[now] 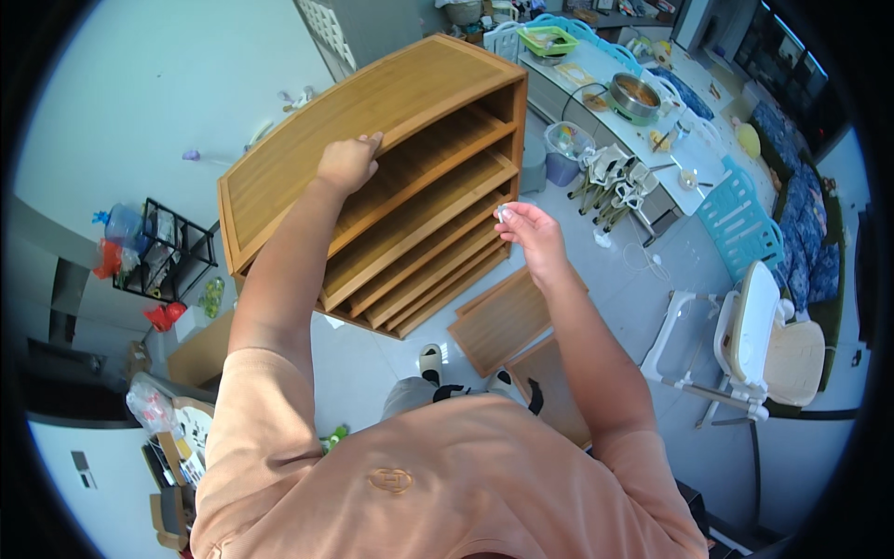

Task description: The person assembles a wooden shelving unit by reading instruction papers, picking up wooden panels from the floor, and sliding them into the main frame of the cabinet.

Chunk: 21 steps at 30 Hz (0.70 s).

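A tall wooden shelf cabinet [438,186] with several shelves stands in front of me, its front open toward me. My left hand [349,162] is closed over the front edge of its top panel, fingers curled at the rim. To the right of the cabinet, my right hand [533,240] pinches a small whitish piece [501,213] between thumb and fingertips. That piece is too small to name. It is held near the cabinet's right front edge. Loose wooden panels [503,321] lie on the floor below my right forearm.
Behind at the right is a long table [670,172] with a steel pot [635,96] and a green tray [548,39]. A folded stand [615,182] leans by it. A white high chair [745,340] stands right; a black rack [168,252] is left.
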### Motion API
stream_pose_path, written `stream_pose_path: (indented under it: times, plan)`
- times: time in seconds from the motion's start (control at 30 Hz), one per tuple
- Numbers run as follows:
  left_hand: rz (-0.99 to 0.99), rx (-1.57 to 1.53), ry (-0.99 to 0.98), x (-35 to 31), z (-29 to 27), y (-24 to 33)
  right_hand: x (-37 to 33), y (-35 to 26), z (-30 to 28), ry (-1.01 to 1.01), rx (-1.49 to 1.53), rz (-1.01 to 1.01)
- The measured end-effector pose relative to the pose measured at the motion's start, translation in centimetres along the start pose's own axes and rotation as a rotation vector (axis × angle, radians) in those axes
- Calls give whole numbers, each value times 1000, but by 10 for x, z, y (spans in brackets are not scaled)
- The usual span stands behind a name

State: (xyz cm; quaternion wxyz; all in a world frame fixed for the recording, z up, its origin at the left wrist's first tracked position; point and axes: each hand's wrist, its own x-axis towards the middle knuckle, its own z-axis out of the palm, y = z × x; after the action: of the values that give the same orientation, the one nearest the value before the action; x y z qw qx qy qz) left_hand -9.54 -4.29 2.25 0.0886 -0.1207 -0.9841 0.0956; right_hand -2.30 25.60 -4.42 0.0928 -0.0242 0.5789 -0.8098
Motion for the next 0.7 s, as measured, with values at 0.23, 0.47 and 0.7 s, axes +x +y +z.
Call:
stream_pose_path:
  times: [0.23, 0.47, 0.7]
  plan:
    - [-20, 52, 19, 24, 3, -36, 6, 7, 14, 68, -13, 24]
    - [-94, -11, 47, 46, 9, -75, 24, 26, 37, 121, -50, 42]
    - [-158, -147, -67, 45, 24, -121, 48, 42, 76, 138, -6, 62]
